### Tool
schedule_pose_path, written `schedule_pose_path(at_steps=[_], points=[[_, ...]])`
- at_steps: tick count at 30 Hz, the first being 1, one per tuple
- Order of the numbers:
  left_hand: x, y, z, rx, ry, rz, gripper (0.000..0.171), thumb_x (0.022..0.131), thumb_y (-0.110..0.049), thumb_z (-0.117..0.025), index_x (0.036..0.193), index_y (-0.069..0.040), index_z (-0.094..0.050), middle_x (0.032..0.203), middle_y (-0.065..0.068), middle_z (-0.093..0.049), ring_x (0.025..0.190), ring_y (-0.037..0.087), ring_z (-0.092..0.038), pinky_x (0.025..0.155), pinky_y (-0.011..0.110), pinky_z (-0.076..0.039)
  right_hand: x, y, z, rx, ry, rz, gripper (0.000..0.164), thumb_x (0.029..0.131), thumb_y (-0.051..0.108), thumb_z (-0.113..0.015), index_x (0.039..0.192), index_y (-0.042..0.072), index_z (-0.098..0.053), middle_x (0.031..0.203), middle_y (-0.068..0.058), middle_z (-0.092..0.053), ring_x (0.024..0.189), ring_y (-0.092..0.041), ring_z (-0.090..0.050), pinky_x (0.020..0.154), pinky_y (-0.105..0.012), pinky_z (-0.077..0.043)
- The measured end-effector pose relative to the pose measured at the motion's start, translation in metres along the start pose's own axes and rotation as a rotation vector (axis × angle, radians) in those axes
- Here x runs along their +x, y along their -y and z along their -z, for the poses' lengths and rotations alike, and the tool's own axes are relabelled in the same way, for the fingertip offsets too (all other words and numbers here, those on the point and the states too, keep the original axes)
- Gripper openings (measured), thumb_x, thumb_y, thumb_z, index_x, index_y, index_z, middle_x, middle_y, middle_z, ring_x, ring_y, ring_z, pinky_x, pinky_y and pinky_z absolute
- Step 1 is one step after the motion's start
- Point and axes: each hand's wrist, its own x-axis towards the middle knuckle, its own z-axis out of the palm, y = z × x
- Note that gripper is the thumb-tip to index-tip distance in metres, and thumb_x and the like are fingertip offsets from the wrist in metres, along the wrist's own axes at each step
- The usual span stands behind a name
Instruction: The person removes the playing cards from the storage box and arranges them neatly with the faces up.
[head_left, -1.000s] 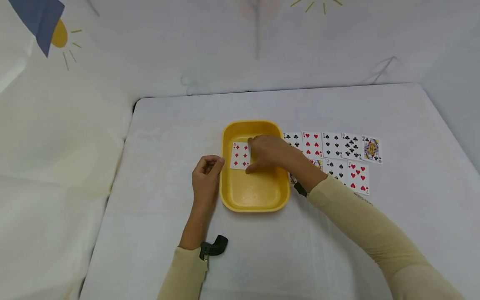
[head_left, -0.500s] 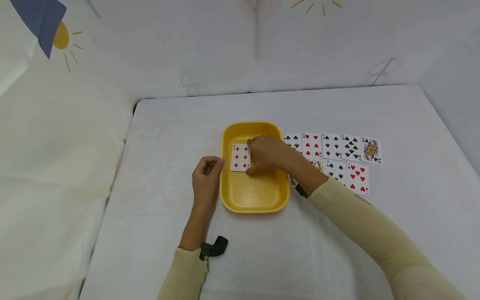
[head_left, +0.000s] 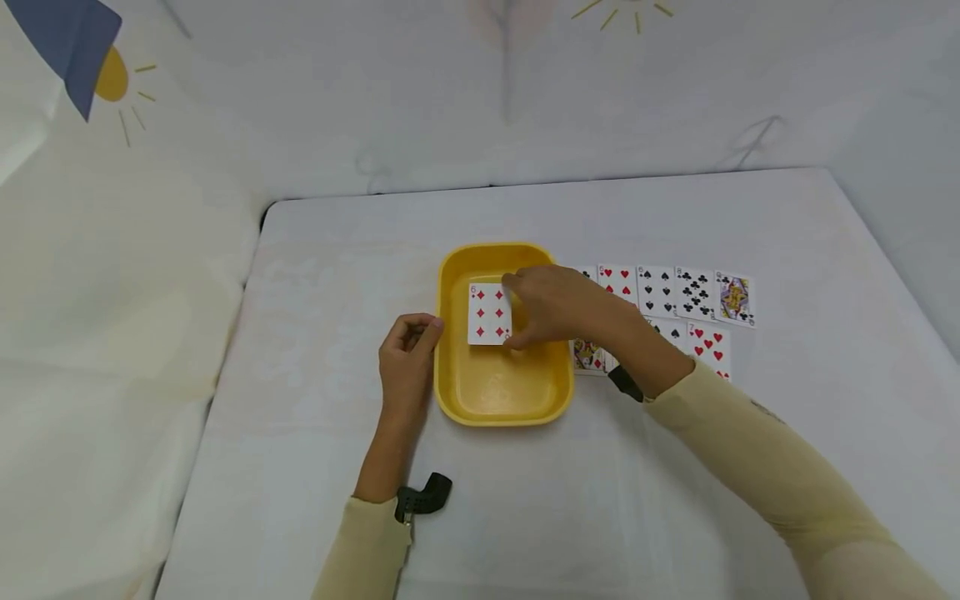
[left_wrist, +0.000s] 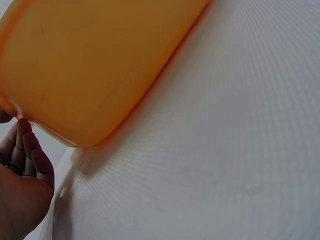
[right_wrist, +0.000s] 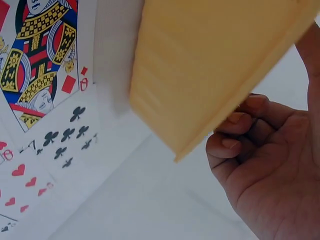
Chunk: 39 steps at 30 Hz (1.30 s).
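Note:
In the head view a yellow tray (head_left: 502, 392) stands on the white-covered table. My left hand (head_left: 407, 367) pinches the tray's left rim, and the left wrist view shows its fingertips (left_wrist: 31, 142) right at the lip. The right hand (head_left: 566, 304) reaches over the tray's right side and holds a six of diamonds playing card (head_left: 490, 315) between thumb and fingers at its right edge. The card is face up above the tray floor. From the right wrist, curled fingers (right_wrist: 230, 145) show beyond the tray wall (right_wrist: 200, 65), which hides the card.
Right of the tray, face-up cards lie in two rows, among them a queen of clubs (head_left: 735, 297), a six of spades (head_left: 656, 292) and a seven of hearts (head_left: 708, 346). The right forearm covers part of the rows. A queen of diamonds (right_wrist: 42, 60) lies beside the tray.
The right hand has shifted a little right and carries the six of diamonds up from the tray floor; the card looks larger now. The left hand stays at the rim.

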Motion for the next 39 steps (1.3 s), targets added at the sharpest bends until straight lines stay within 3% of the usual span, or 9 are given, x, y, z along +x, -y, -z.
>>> schedule_pose_path(at_steps=[8,24,39], points=[[0.003,0.003,0.004,-0.002,0.0,-0.002,0.029,0.092,-0.032,-0.074,0.104,-0.007,-0.067,0.103,0.01,-0.063,0.092,0.022,-0.059,0.08,0.026,-0.051,-0.021,-0.001,0.005,0.008,-0.028,0.008,0.076,0.076,0.056,-0.081,0.127,0.005,-0.056,0.11,-0.007,-0.062,0.092,-0.023,-0.056,0.09,-0.04,-0.048],[0.007,-0.002,0.01,-0.044,0.003,0.057,0.018,0.094,-0.017,-0.071,0.105,-0.003,-0.066,0.098,0.006,-0.062,0.087,0.018,-0.057,0.076,0.023,-0.05,-0.074,-0.034,0.008,0.057,-0.079,-0.083,0.095,0.074,0.054,-0.084,0.145,0.002,-0.048,0.14,-0.016,-0.055,0.131,-0.037,-0.048,0.107,-0.054,-0.039],[0.01,0.002,0.019,-0.076,0.0,-0.015,0.028,0.092,-0.024,-0.074,0.105,-0.002,-0.065,0.1,0.01,-0.061,0.089,0.021,-0.056,0.078,0.024,-0.05,-0.124,-0.071,0.0,0.057,-0.07,-0.202,0.091,0.077,0.052,-0.082,0.144,0.001,-0.049,0.137,-0.021,-0.057,0.127,-0.038,-0.05,0.103,-0.056,-0.041]])
